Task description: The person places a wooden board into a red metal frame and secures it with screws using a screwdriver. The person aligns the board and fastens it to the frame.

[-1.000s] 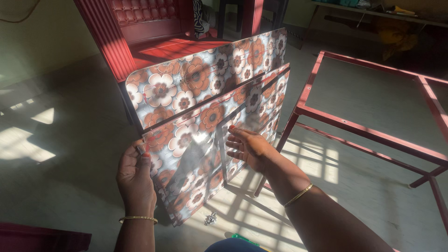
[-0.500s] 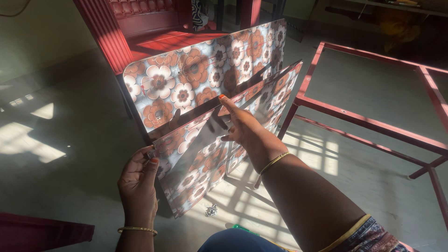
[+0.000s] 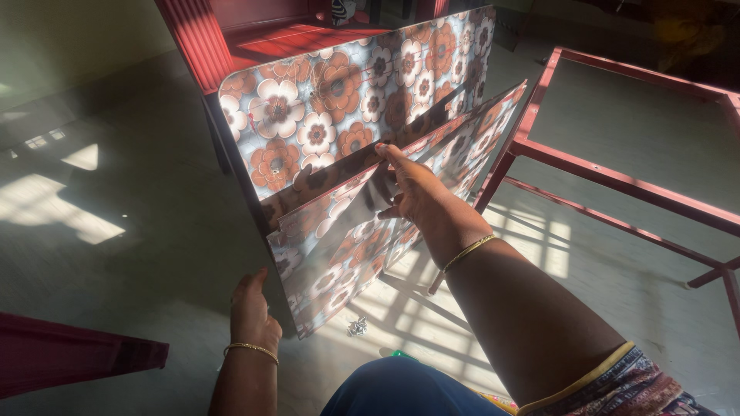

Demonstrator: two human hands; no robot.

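Two flat glossy panels printed with orange and white flowers stand on edge over the grey floor (image 3: 139, 231), leaning toward each other.

Right hand (image 3: 412, 189): fingers spread flat against the face of the nearer floral panel (image 3: 347, 254), fingertips up at its top edge. A pressing contact, not a closed grip.

Left hand (image 3: 253, 312): low at the nearer panel's bottom corner, fingers curled round the edge, so the grip grasps the panel from below.

The rear floral panel (image 3: 339, 108) stands behind, against the red ribbed metal cabinet (image 3: 193, 38). A red metal frame (image 3: 617, 169) stands to the right.

Judgement: handling this well means keeping the low hand as the pivot and the upper palm steady, since a thin sheet flexes and glare hides its edges.
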